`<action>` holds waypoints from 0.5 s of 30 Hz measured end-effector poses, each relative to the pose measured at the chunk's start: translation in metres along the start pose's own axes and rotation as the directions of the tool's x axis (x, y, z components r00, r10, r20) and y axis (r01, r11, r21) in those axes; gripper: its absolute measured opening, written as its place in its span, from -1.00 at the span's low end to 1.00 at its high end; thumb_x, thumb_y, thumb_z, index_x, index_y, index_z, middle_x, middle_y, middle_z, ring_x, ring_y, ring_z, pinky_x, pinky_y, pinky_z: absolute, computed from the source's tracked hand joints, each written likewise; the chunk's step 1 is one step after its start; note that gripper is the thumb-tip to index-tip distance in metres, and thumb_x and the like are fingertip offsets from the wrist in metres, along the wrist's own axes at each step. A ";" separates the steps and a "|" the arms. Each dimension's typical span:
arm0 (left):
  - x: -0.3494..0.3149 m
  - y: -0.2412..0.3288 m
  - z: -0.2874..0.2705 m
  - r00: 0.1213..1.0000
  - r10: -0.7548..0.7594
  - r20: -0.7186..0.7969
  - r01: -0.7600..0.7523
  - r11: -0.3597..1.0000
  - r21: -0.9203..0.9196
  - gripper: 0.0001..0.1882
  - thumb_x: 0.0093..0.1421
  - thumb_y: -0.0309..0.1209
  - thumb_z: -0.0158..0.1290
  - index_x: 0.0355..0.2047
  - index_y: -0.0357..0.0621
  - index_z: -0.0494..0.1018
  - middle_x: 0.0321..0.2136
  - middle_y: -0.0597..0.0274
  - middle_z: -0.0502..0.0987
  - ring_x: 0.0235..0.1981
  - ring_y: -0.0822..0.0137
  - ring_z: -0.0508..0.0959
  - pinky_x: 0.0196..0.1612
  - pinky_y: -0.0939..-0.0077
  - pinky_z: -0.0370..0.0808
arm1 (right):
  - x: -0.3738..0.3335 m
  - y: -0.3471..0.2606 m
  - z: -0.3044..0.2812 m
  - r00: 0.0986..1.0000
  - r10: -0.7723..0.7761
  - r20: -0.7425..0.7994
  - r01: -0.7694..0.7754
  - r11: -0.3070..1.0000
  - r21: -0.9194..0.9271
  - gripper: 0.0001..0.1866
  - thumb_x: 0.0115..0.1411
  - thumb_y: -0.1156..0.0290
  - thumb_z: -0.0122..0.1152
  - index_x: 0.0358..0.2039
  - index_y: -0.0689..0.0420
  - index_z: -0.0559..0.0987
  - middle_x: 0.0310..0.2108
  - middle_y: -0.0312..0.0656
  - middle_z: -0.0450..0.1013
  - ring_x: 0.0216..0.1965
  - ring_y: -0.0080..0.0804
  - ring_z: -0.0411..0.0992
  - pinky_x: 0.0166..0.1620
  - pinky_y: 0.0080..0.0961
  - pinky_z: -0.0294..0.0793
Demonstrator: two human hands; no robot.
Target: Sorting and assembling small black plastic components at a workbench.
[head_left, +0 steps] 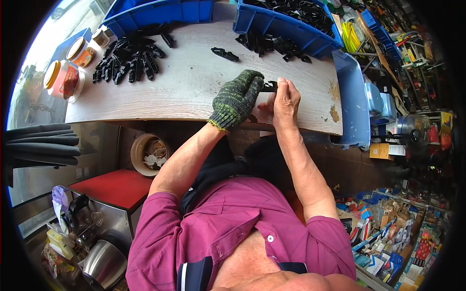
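Note:
My left hand (235,100), in a dark green knitted glove, is closed over the near side of the table. My bare right hand (286,103) faces it, its fingers pressed together. Between the two is a small black plastic part (270,86), which both hands appear to grip; most of it is hidden by the fingers. One similar black part (225,54) lies by itself beyond the glove. A loose heap of black parts (133,60) spreads over the table's left side, and a smaller cluster (257,42) sits against the right blue bin (281,32).
Another blue bin (160,13) stands at the far left of the pale wooden table (179,89). Lidded jars (63,80) line its left edge. A blue plastic tub (352,97) adjoins the right edge. Below are a waste bucket (137,155) and a red-topped cabinet (111,189).

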State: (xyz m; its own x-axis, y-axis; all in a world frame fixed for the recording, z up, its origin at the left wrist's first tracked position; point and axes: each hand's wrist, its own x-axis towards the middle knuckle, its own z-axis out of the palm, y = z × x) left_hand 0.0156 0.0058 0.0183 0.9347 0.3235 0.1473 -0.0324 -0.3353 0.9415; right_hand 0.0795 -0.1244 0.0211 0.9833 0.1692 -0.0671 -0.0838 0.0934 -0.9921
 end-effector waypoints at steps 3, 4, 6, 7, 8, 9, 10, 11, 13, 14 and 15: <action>0.001 -0.003 0.022 0.973 0.138 -0.184 -0.147 0.988 -0.036 -0.71 0.41 -0.26 -0.05 0.00 -0.11 0.51 -0.21 -0.02 0.61 -0.23 -0.01 0.62 -0.14 0.19 0.50 | 0.001 -0.001 0.004 0.997 -0.067 -0.042 0.067 0.998 0.009 -0.67 0.35 0.19 0.05 -0.49 0.14 0.41 -0.74 -0.37 0.21 -0.78 -0.57 0.20 -0.72 -0.49 0.41; -0.002 0.002 0.028 0.979 0.040 -0.199 -0.049 0.998 -0.042 -0.71 0.42 -0.27 -0.07 0.01 -0.10 0.51 -0.19 -0.05 0.60 -0.20 -0.05 0.60 -0.12 0.15 0.50 | -0.002 -0.001 0.001 0.998 -0.025 -0.065 0.026 0.999 0.026 -0.66 0.36 0.19 0.06 -0.52 0.10 0.40 -0.71 -0.40 0.21 -0.75 -0.59 0.21 -0.70 -0.49 0.40; -0.001 0.009 0.036 0.982 0.027 -0.189 -0.033 0.999 -0.032 -0.70 0.41 -0.26 -0.06 0.01 -0.11 0.50 -0.15 -0.07 0.59 -0.15 -0.10 0.59 -0.09 0.12 0.49 | 0.007 0.014 -0.019 0.994 -0.090 -0.070 0.089 0.996 -0.006 -0.66 0.36 0.21 0.04 -0.53 0.09 0.38 -0.70 -0.39 0.22 -0.75 -0.58 0.21 -0.69 -0.47 0.40; -0.004 0.007 0.036 0.982 0.021 -0.188 -0.028 0.999 -0.032 -0.70 0.41 -0.26 -0.06 0.01 -0.11 0.50 -0.15 -0.07 0.59 -0.15 -0.10 0.59 -0.09 0.12 0.49 | 0.007 0.020 -0.024 0.994 -0.084 -0.069 0.084 0.996 -0.007 -0.66 0.36 0.21 0.04 -0.53 0.09 0.38 -0.70 -0.39 0.22 -0.75 -0.58 0.21 -0.69 -0.47 0.40; -0.003 0.004 0.034 0.984 0.082 -0.159 -0.074 0.996 0.052 -0.70 0.41 -0.27 -0.06 0.03 -0.11 0.50 -0.12 -0.06 0.59 -0.12 -0.10 0.59 -0.07 0.12 0.50 | 0.006 0.016 -0.022 0.997 -0.053 -0.063 0.054 0.999 0.007 -0.67 0.37 0.21 0.03 -0.52 0.10 0.37 -0.72 -0.37 0.22 -0.76 -0.57 0.21 -0.69 -0.46 0.40; -0.003 0.001 0.032 0.983 0.137 -0.124 -0.120 0.984 0.135 -0.70 0.40 -0.29 -0.06 0.04 -0.11 0.50 -0.09 -0.06 0.58 -0.09 -0.10 0.58 -0.06 0.11 0.50 | 0.005 0.013 -0.019 0.998 -0.021 -0.057 0.022 1.000 0.021 -0.67 0.37 0.22 0.01 -0.51 0.10 0.37 -0.73 -0.35 0.21 -0.77 -0.55 0.22 -0.69 -0.45 0.40; -0.002 -0.003 0.028 0.983 0.128 -0.130 -0.110 0.985 0.136 -0.70 0.40 -0.29 -0.06 0.04 -0.11 0.50 -0.09 -0.06 0.58 -0.09 -0.10 0.58 -0.06 0.11 0.50 | 0.004 0.011 -0.015 0.999 -0.014 -0.050 0.015 1.000 0.018 -0.67 0.37 0.22 0.01 -0.51 0.10 0.37 -0.73 -0.35 0.21 -0.77 -0.55 0.22 -0.69 -0.45 0.40; -0.001 -0.008 0.022 0.990 0.118 -0.082 -0.100 0.975 0.197 -0.70 0.40 -0.31 -0.06 0.05 -0.12 0.50 -0.07 -0.04 0.58 -0.08 -0.08 0.58 -0.06 0.12 0.51 | 0.002 0.009 -0.008 0.998 0.012 -0.065 -0.012 1.000 0.004 -0.67 0.38 0.21 0.01 -0.50 0.11 0.36 -0.75 -0.34 0.21 -0.79 -0.52 0.23 -0.69 -0.45 0.40; -0.002 -0.035 0.020 0.937 0.341 -0.075 -0.278 0.859 0.430 -0.69 0.38 -0.37 -0.06 0.06 -0.14 0.50 -0.03 0.01 0.58 -0.08 -0.05 0.58 -0.05 0.16 0.53 | -0.004 0.003 0.000 0.998 0.018 -0.060 -0.021 0.998 -0.052 -0.66 0.38 0.20 -0.01 -0.50 0.12 0.34 -0.79 -0.28 0.20 -0.82 -0.43 0.25 -0.68 -0.44 0.42; 0.000 -0.019 0.012 0.979 0.199 -0.031 -0.183 0.941 0.284 -0.71 0.38 -0.34 -0.06 0.02 -0.14 0.52 -0.05 -0.02 0.58 -0.09 -0.04 0.58 -0.07 0.15 0.53 | -0.009 -0.001 0.003 0.996 0.047 -0.075 -0.049 0.998 -0.028 -0.68 0.36 0.21 0.05 -0.52 0.06 0.39 -0.77 -0.29 0.25 -0.79 -0.45 0.25 -0.70 -0.48 0.28; 0.005 -0.016 0.012 0.978 0.201 -0.059 -0.183 0.956 0.229 -0.71 0.38 -0.30 -0.05 0.00 -0.14 0.52 -0.06 -0.03 0.58 -0.10 -0.05 0.58 -0.08 0.13 0.53 | -0.008 -0.004 0.002 0.998 -0.010 -0.057 0.007 0.998 -0.066 -0.69 0.36 0.21 0.05 -0.50 0.07 0.41 -0.75 -0.29 0.27 -0.79 -0.46 0.26 -0.70 -0.48 0.28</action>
State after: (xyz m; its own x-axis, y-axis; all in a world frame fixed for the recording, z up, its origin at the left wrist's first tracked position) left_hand 0.0248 0.0017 0.0005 0.8866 0.3008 0.3514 -0.1212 -0.5821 0.8040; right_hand 0.0715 -0.1240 0.0262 0.9917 0.1119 -0.0627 -0.0664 0.0295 -0.9974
